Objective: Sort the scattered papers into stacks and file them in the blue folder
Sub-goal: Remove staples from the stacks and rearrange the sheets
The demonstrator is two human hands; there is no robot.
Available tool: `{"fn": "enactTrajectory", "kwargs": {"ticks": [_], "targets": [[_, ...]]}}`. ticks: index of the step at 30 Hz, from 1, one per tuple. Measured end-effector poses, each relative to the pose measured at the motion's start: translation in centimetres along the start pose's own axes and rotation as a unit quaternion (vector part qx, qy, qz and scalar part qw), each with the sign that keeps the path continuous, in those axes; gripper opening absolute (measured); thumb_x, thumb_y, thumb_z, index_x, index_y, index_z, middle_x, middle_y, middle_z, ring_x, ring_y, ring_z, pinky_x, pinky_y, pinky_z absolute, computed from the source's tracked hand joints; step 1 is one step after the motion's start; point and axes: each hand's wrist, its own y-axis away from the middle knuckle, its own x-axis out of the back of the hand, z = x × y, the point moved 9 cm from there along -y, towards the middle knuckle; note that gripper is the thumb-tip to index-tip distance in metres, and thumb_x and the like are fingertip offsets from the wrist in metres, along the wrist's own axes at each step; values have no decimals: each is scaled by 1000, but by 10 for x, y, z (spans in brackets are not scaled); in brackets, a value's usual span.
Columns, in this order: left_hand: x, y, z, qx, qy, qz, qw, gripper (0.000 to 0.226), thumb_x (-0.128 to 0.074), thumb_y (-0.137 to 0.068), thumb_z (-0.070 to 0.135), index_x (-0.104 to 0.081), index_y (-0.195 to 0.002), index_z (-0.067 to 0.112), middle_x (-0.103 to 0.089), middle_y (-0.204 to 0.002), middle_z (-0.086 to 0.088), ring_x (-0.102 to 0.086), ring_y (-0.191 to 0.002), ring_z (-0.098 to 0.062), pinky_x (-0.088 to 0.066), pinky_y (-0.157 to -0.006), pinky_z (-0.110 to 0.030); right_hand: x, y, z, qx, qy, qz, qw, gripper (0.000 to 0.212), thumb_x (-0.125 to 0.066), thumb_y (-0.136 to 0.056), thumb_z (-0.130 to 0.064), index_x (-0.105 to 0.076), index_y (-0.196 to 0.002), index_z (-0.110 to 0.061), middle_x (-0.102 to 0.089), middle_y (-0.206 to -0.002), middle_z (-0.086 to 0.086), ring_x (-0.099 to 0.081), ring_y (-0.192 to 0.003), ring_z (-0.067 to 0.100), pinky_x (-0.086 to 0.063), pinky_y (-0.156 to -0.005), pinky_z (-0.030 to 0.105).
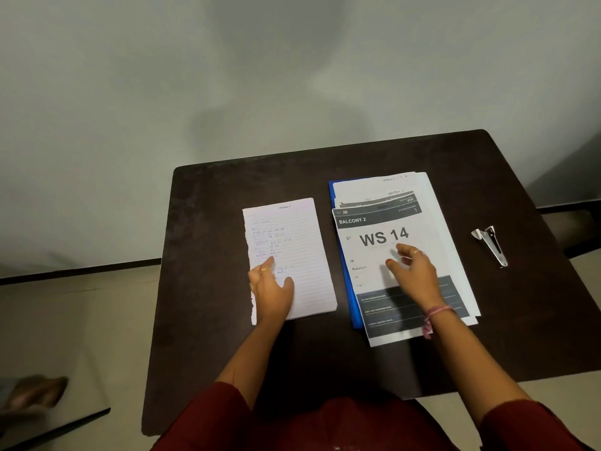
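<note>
- Left hand flat, fingers spread, pinning lined sheets left of blue folder.
- Right hand loosely spread, squaring printed pages atop folder.

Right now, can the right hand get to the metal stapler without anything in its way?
Probably yes: the right hand is over the printed sheets, and only bare table separates it from the stapler.
</note>
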Motion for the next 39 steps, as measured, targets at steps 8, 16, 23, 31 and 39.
{"fn": "enactTrajectory", "kwargs": {"ticks": [8, 16, 23, 31, 39], "targets": [[-85, 39, 55, -125, -65, -181, 973, 46, -56, -90, 6, -47, -135, 11, -48, -123, -4, -57, -88, -7, -41, -77, -4, 44, -38, 7, 50, 64, -29, 996, 48, -65, -88, -13, -49, -133, -7, -49, -137, 12, -50, -122, 27, -40, -102, 35], [-147, 47, 62, -161, -333, -286, 884, 82, -64, -88, 37, -14, -152, 25, -37, -133, -9, -50, -119, -26, -46, -100, -40, 56, -100, -19, 129, 170, -90, 973, 52, -68, -85, -10, -49, -133, -8, -50, -137, 11, -48, -125, 28, -35, -106, 33], [-151, 26, 60, -121, -337, -272, 893, 83, -74, -78, 28, -28, -147, 21, -44, -132, -9, -49, -120, -24, -45, -99, -37, 48, -159, -34, 183, 305, -125, 926, 56, -68, -80, -19, -50, -134, -16, -54, -133, 8, -46, -124, 31, -36, -108, 40], [-154, 22, 57, -107, -316, -252, 908, 85, -79, -72, 27, -33, -143, 23, -48, -129, -6, -53, -114, -21, -48, -95, -36, 45, -193, -43, 163, 399, -157, 888, 45, -68, -81, -47, -60, -118, -23, -56, -121, 2, -40, -123, 26, -33, -98, 41], [-152, 24, 57, -94, -310, -252, 912, 86, -79, -72, 26, -32, -144, 24, -48, -128, -5, -54, -112, -20, -47, -94, -35, 35, -200, -41, 142, 398, -189, 886, 24, -57, -87, -38, -69, -96, -20, -65, -104, 3, -48, -111, 29, -30, -92, 40]]}}
